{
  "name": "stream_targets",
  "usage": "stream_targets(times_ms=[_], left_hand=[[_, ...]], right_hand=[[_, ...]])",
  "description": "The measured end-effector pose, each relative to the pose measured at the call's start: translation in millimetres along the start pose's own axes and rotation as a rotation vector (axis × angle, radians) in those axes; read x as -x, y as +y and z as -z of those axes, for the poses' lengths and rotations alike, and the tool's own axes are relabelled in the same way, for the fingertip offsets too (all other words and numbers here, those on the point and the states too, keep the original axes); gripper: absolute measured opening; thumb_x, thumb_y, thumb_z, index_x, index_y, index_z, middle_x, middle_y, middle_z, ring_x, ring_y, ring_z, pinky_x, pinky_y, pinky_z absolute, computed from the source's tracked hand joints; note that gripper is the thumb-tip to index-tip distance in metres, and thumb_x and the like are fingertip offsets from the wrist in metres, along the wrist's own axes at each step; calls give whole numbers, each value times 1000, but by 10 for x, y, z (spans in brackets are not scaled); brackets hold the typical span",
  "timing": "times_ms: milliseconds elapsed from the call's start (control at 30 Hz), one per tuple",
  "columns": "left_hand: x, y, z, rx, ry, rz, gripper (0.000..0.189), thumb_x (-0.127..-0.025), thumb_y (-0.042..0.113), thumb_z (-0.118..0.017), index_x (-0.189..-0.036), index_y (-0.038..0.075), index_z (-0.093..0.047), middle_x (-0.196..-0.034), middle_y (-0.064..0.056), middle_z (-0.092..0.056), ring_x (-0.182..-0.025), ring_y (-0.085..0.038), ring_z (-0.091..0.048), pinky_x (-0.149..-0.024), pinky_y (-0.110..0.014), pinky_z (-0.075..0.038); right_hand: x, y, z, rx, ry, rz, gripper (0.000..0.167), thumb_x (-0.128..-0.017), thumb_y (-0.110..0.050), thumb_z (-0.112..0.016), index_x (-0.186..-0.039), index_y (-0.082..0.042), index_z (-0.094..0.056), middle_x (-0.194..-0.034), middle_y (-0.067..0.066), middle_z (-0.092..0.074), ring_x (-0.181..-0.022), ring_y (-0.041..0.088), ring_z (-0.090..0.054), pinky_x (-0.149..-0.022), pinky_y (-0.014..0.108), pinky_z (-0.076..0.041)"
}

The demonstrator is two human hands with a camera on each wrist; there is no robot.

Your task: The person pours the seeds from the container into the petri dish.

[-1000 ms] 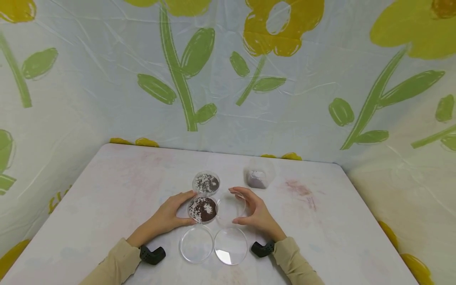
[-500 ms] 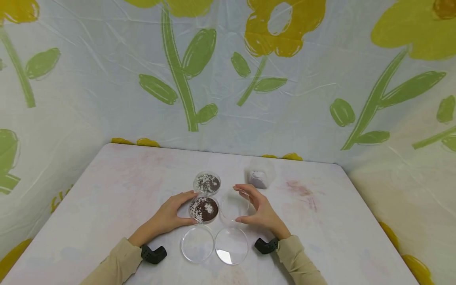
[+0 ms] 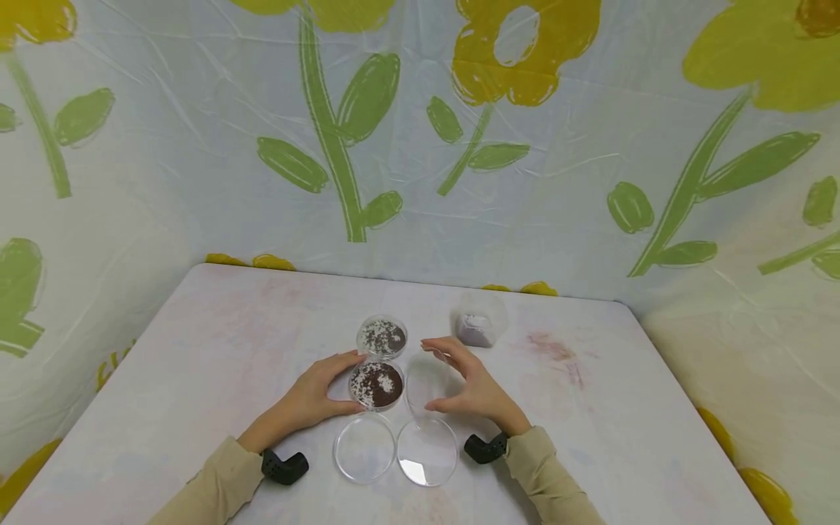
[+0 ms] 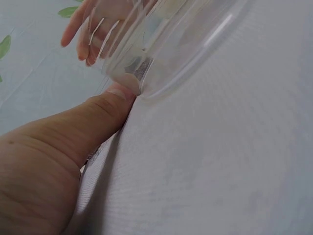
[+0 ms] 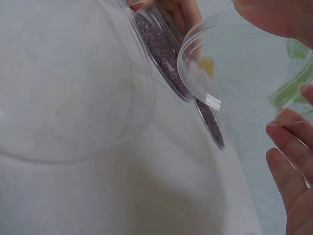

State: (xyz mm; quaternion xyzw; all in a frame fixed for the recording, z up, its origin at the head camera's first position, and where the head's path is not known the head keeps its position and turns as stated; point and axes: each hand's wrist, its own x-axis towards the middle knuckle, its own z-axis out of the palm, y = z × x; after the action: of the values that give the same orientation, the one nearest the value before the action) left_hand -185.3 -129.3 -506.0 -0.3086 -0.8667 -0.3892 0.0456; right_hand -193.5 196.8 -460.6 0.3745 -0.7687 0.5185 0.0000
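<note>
While right hand (image 3: 475,386) holds clear dish (image 3: 425,380), two discs nearer (image 3: 364,449), translucent container beyond (image 3: 475,329).

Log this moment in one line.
left hand: holds nearer filled dish; farther filled dish: beyond it; right hand: holds tilted clear dish; two clear dishes: on table

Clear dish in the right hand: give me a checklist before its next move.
1. Right hand holding the clear dish at its edge: ok.
2. Clear dish level: not ok, it is tilted.
3. Clear dish above the near filled dish: not ok, it is off to that dish's right.
4. Left hand holding the near filled dish: ok, fingers and thumb at its sides.
5. Far filled dish covered: cannot tell.
6. Other two clear dishes lying on the table: ok.
</note>
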Motion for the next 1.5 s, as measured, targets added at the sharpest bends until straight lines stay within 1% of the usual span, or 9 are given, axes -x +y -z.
stream_targets(times_ms=[133, 333, 633, 833, 967, 1000, 1200, 1300, 1500], left_hand=[[-3, -7, 1, -1, 7, -18, 81, -75, 41, -86, -144, 11, -52, -147, -12, -50, -134, -36, -46, -109, -56, -37], [-2, -4, 12, 10, 12, -45, 82, -74, 37, -87, -143, 8, -52, -146, -14, -51, -134, -36, -47, -110, -55, -37], [-4, -15, -4, 8, 14, -62, 80, -74, 38, -87, -141, 10, -54, -147, -11, -51, -133, -35, -48, -108, -58, -37], [-7, -20, -11, -8, 1, -61, 82, -75, 41, -86, -143, 12, -52, -148, -10, -50, -134, -34, -47, -108, -57, -38], [-9, -24, -17, -7, -5, -59, 83, -74, 43, -86, -144, 13, -51, -149, -7, -49, -135, -31, -46, -109, -55, -37], [-8, -27, -19, -7, -6, -62, 83, -74, 43, -86, -144, 14, -51, -149, -7, -49, -135, -30, -46, -110, -55, -37], [2, -10, -12, -30, 0, -80, 85, -73, 42, -87, -143, 14, -50, -148, -7, -50, -134, -28, -47, -109, -53, -38], [10, 14, -3, -62, 12, -96, 86, -73, 41, -87, -143, 11, -49, -146, -9, -51, -133, -30, -48, -108, -54, -39], [24, 38, -5, -91, 21, -98, 87, -74, 42, -86, -142, 3, -48, -145, -12, -51, -132, -32, -48, -107, -54, -40]], right_hand=[[-59, -44, -28, 21, 12, 21, 94, -62, 0, -93, -143, 3, -45, -136, 22, -51, -128, 33, -49, -112, 47, -37], [-163, -89, -95, 11, 8, 53, 94, -61, 5, -91, -142, 8, -43, -133, 29, -50, -126, 41, -47, -108, 57, -38], [-292, -141, -201, 28, -71, 34, 92, -68, -9, -92, -147, -8, -44, -143, 17, -50, -135, 26, -45, -115, 43, -35], [-368, -125, -279, 99, -125, 11, 92, -68, -17, -93, -145, -5, -46, -144, 11, -51, -134, 21, -45, -111, 48, -38], [-436, -238, -335, 125, -155, -34, 90, -66, -11, -93, -143, -2, -48, -143, 12, -53, -132, 29, -46, -109, 54, -37], [-449, -253, -342, 135, -165, -40, 90, -66, -12, -93, -143, -4, -48, -143, 10, -53, -132, 28, -46, -110, 51, -36], [-535, -221, -358, 254, -257, -74, 89, -68, -31, -93, -144, -13, -51, -145, -3, -50, -134, 17, -42, -112, 43, -36], [-582, -239, -387, 309, -304, -86, 87, -68, -32, -93, -143, -12, -53, -146, 0, -49, -136, 19, -40, -112, 45, -35], [-648, -251, -471, 415, -392, -31, 83, -71, -34, -90, -142, -11, -54, -145, 4, -48, -134, 20, -40, -112, 40, -36]])
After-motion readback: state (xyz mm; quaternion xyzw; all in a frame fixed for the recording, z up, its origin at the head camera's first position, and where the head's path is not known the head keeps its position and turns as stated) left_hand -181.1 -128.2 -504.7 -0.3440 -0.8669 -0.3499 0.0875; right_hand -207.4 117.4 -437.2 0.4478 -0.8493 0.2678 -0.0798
